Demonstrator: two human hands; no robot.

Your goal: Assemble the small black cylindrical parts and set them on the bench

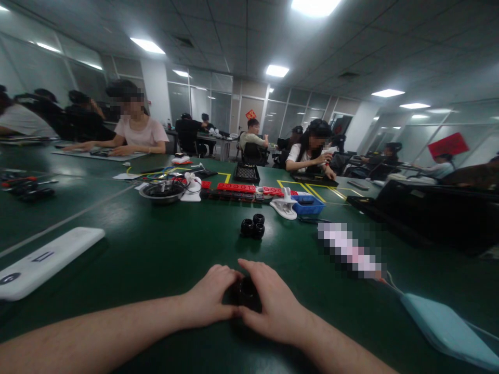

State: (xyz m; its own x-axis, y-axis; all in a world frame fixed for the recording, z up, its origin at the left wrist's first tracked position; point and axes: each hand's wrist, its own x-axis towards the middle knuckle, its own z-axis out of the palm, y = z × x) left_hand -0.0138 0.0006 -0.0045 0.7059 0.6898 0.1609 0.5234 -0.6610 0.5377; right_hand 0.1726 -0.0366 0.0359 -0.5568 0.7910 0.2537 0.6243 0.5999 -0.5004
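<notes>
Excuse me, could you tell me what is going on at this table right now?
A person has both hands together on the green table: the left hand and right hand close around a small black part between them. A cluster of black round parts lies farther out, untouched. A white flat device lies to the left, a pale blue device to the right. Other people work at the far side.
</notes>
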